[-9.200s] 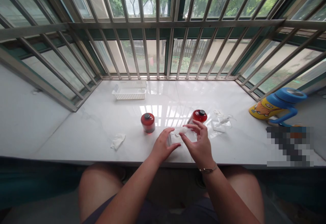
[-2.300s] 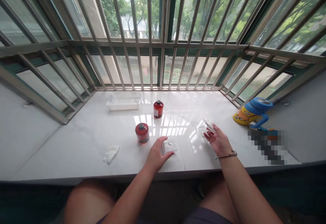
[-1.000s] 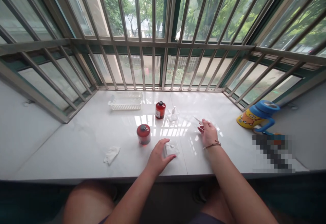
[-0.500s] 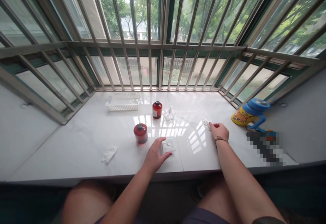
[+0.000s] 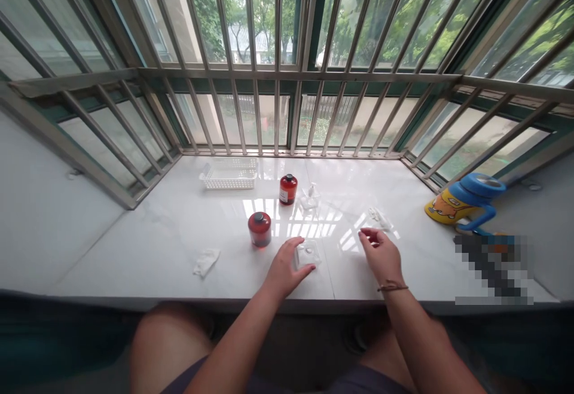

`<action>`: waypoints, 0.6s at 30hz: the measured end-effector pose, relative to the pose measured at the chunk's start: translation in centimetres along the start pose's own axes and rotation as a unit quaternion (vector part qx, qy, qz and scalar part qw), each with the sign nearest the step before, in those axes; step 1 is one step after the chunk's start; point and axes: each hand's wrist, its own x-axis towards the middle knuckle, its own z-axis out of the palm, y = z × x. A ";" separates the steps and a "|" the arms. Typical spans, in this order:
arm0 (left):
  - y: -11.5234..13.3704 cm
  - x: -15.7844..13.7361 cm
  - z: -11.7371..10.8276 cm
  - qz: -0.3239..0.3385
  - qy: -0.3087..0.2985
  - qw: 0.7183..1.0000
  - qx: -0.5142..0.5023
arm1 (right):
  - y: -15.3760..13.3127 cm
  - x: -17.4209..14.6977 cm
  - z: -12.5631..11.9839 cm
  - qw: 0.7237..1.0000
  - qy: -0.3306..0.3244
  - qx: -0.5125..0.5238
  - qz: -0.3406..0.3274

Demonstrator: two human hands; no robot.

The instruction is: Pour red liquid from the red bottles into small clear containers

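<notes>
My left hand (image 5: 289,268) curves around a clear square container (image 5: 308,254), thumb on the near side and fingers on the far side. The container stands on the white counter and has a small round piece at its top centre. My right hand (image 5: 381,254) hovers over the counter with loosely bent fingers, and I see nothing between them. Just beyond it lies a crumpled white tissue (image 5: 380,219). Two red bottles with dark caps, the nearer one (image 5: 259,230) and the farther one (image 5: 288,190), stand left of and behind the container. A small clear glass piece (image 5: 310,198) sits beside the farther bottle.
A white perforated basket (image 5: 229,177) sits at the back left. Another white tissue (image 5: 207,262) lies at the front left. A blue and yellow mug-like flask (image 5: 466,198) stands at the right, beside a pixelated dark object (image 5: 488,265). Metal window bars (image 5: 291,74) enclose the counter.
My right hand has let go of the right-hand tissue and drawn left and nearer to me. My left hand stays at the container. The whole view has shifted slightly.
</notes>
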 end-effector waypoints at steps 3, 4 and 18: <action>0.1 0.1 -0.2 0.009 -0.006 0.999 0.038 | -2.2 -4.6 1.2 0.997 -0.026 0.022 -0.065; 0.2 0.0 -0.3 0.009 -0.010 0.999 0.053 | -2.8 -5.9 1.4 0.995 -0.031 0.029 -0.090; 2.9 0.0 -9.3 0.032 0.277 0.937 0.210 | -3.4 -13.9 0.0 0.965 -0.086 0.020 -0.249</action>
